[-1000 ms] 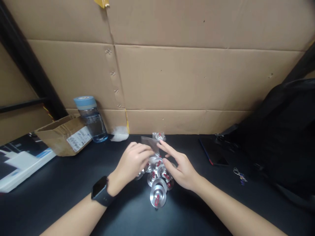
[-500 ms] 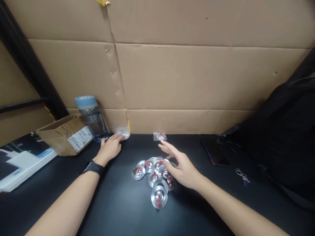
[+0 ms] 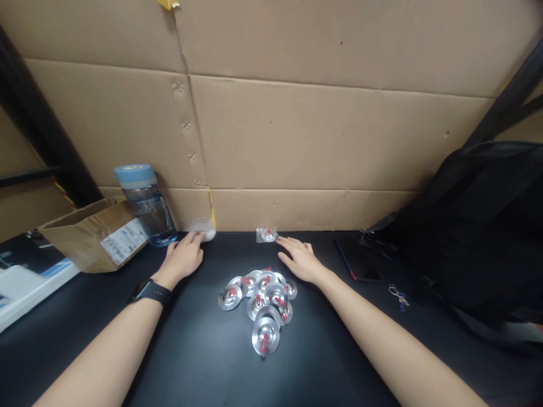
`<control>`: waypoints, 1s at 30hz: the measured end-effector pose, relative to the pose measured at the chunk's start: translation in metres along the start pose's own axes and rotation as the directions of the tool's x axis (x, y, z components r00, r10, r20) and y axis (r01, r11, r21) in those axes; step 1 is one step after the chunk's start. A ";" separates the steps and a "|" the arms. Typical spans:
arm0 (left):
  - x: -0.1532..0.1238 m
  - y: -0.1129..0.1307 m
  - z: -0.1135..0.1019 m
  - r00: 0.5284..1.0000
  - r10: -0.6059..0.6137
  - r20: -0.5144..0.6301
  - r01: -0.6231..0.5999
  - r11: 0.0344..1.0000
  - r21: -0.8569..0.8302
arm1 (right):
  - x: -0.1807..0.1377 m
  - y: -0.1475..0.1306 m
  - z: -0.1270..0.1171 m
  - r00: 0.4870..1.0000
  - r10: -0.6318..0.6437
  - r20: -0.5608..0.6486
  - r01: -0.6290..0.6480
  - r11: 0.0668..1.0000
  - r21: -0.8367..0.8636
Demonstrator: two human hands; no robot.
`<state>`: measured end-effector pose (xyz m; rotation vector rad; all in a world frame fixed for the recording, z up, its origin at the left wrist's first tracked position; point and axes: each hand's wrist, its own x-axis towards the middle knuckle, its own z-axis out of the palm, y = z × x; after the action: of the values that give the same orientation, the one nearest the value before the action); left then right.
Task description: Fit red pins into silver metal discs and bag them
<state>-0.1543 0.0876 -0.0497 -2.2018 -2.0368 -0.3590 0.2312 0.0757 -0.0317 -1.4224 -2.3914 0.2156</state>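
A loose pile of silver finger cymbals [image 3: 266, 336], round metal discs with raised centres and red loops, lies overlapping on the black table. Farther back, one more finger cymbal [image 3: 268, 234] sits in a small clear plastic bag near the cardboard wall. My right hand [image 3: 300, 259] rests beyond the pile, palm down with fingers stretched out, its fingertips at the right edge of that bag. To the left, my left hand [image 3: 183, 259] lies with its fingers extended over a whitish, clear plastic packet [image 3: 207, 232] against the wall; its fingertips are partly hidden.
A water bottle [image 3: 146, 206] with a blue lid and an open cardboard box [image 3: 91, 234] stand on the left. On the right are a dark tablet-like item [image 3: 358, 261], a small keyring [image 3: 399, 298] and a black bag [image 3: 479, 237]. Cardboard [image 3: 271, 135] walls the back.
My right hand has moved forward from above the pile down to the table beside the bagged cymbal. My left hand stays at the plastic packet. The view has shifted slightly right.
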 end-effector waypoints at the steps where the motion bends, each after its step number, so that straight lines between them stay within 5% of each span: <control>1: -0.001 0.001 -0.001 1.000 0.004 -0.007 -0.004 1.000 0.015 | 0.001 0.000 0.001 1.000 -0.002 0.023 0.002 1.000 -0.016; 8: -0.006 0.021 -0.021 0.999 0.004 -0.033 0.000 0.992 0.122 | -0.005 -0.006 -0.003 0.997 -0.022 0.068 0.025 0.999 -0.048; 15: -0.006 0.029 -0.026 0.994 -0.045 -0.095 0.050 0.997 0.052 | -0.003 -0.008 -0.002 0.990 -0.043 0.131 0.049 0.998 -0.038; 30: -0.002 0.020 -0.017 0.997 -0.039 -0.069 0.039 0.999 0.011 | -0.012 -0.020 -0.004 0.995 -0.081 -0.052 0.076 0.994 -0.081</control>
<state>-0.1359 0.0799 -0.0319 -2.1148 -2.0432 -0.4191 0.2215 0.0557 -0.0249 -1.3466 -2.4294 0.0614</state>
